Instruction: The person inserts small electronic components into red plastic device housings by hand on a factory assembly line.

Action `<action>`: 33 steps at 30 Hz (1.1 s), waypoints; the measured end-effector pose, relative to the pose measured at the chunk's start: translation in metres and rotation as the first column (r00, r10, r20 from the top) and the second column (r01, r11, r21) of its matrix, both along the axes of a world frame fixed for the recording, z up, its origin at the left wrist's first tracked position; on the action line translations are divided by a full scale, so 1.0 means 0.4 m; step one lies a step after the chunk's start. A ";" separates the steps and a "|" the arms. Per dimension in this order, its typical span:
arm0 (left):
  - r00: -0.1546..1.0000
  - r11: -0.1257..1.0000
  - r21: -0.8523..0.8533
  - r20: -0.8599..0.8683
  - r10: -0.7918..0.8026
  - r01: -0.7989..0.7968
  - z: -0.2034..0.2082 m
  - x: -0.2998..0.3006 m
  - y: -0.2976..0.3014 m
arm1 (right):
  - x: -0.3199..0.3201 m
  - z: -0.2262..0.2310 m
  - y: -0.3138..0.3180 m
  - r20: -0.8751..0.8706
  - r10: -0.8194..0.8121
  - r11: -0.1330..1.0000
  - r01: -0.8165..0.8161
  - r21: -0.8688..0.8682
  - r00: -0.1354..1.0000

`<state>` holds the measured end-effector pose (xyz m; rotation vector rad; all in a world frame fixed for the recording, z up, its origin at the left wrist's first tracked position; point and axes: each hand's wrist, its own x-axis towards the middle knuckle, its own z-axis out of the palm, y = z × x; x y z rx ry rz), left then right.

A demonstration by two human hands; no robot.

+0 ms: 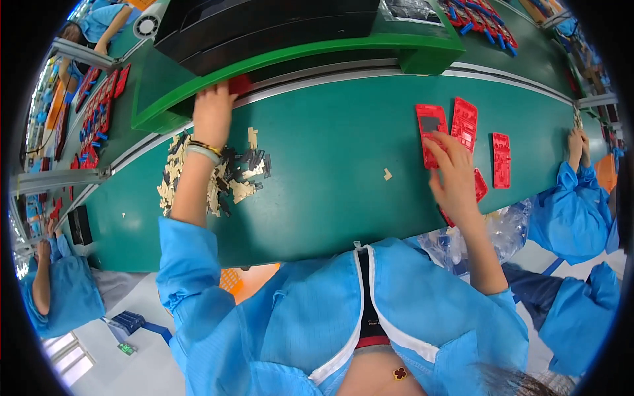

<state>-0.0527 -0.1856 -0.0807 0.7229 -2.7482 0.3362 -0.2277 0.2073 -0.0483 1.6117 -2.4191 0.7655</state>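
Observation:
My left hand [212, 112], with a bracelet at the wrist, reaches to the green shelf's lower edge. A red plastic part [240, 84] shows right beside its thumb and fingers. The fingertips are partly hidden, so whether they grip the part cannot be told. My right hand [456, 175] has its fingers apart over the red parts on the right. Its fingertips lie on a red plastic housing [422, 113] with a dark grey inlay. Another red housing [465, 119] leans close by, and a red piece [480, 185] lies partly under the hand.
A mixed heap of beige and black small pieces [254, 165] lies by my left forearm. One beige piece [387, 174] sits alone mid-table. A red housing [502, 160] lies farther right. The green shelf [317, 48] carries black bins. Clear plastic bags [508, 228] hang at the near right edge; co-workers sit on both sides.

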 end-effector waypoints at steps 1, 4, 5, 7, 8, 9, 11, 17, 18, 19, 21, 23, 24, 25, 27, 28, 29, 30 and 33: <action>0.983 0.985 0.112 0.143 0.111 -0.128 0.008 -0.026 -0.030 | -0.018 -0.005 0.024 -0.049 -0.041 0.997 0.043 0.058 0.998; 0.895 0.702 0.557 -0.235 -0.380 0.444 0.044 -0.022 0.034 | -0.050 -0.073 0.078 -0.087 -0.133 0.969 0.148 0.198 0.987; 0.867 0.663 0.565 -0.244 -0.434 0.491 0.018 0.030 0.022 | -0.046 -0.093 0.060 -0.078 -0.045 0.990 0.055 0.128 0.996; 0.916 0.569 0.729 -0.210 -0.342 0.379 -0.021 0.073 0.025 | -0.043 -0.113 0.025 -0.041 0.106 0.991 -0.102 0.085 0.994; 0.915 0.581 0.712 -0.244 -0.322 0.394 -0.014 0.097 0.030 | -0.027 -0.119 -0.009 -0.068 0.126 0.992 -0.124 0.026 0.990; 0.930 0.582 0.729 -0.232 -0.284 0.360 -0.028 0.117 0.016 | -0.008 -0.113 -0.040 -0.099 0.143 0.989 -0.145 -0.012 0.985; 0.951 0.586 0.752 -0.198 -0.236 0.302 -0.018 0.112 0.028 | 0.031 -0.133 -0.088 -0.098 0.256 0.966 -0.257 -0.006 0.962; 0.890 0.516 0.814 -0.414 0.191 0.268 -0.014 0.112 0.075 | 0.154 -0.135 -0.161 -0.023 0.443 0.896 -0.443 0.027 0.896; 0.838 0.328 0.844 -0.503 0.211 0.424 0.006 0.087 0.120 | 0.147 -0.134 -0.166 0.070 0.404 0.910 -0.408 0.067 0.912; 0.836 0.230 0.901 -0.429 0.341 0.368 0.048 0.058 0.188 | 0.140 -0.094 -0.172 0.094 0.339 0.940 -0.332 -0.080 0.936; 0.791 0.094 0.848 -0.522 0.319 0.522 0.063 0.029 0.264 | 0.124 -0.058 -0.224 0.417 0.312 0.927 -0.176 -0.332 0.854; 0.707 -0.054 0.793 -0.506 0.494 0.606 0.070 0.018 0.340 | 0.137 -0.026 -0.287 0.758 0.362 0.909 -0.023 -0.417 0.543; 0.701 -0.047 0.798 -0.498 0.511 0.601 0.065 0.029 0.359 | 0.143 -0.040 -0.310 0.818 0.380 0.910 -0.015 -0.415 0.432; 0.695 -0.065 0.800 -0.474 0.540 0.596 0.061 0.039 0.379 | 0.147 -0.049 -0.319 0.863 0.388 0.913 -0.003 -0.409 0.323; 0.684 -0.085 0.797 -0.452 0.572 0.598 0.064 0.061 0.387 | 0.151 -0.016 -0.317 0.805 0.409 0.907 -0.091 -0.412 0.430; 0.777 -0.130 0.856 -0.378 0.504 0.500 0.072 0.073 0.380 | 0.148 0.000 -0.312 0.728 0.431 0.897 -0.168 -0.408 0.532; 0.857 -0.168 0.904 -0.293 0.423 0.392 0.078 0.079 0.379 | 0.146 0.005 -0.304 0.729 0.422 0.901 -0.165 -0.400 0.538; 0.859 -0.178 0.901 -0.293 0.419 0.395 0.083 0.075 0.384 | 0.141 0.009 -0.295 0.609 0.431 0.892 -0.211 -0.400 0.666; 0.927 -0.265 0.927 -0.168 0.336 0.264 0.077 0.057 0.405 | 0.128 -0.008 -0.262 0.334 0.406 0.882 -0.269 -0.388 0.850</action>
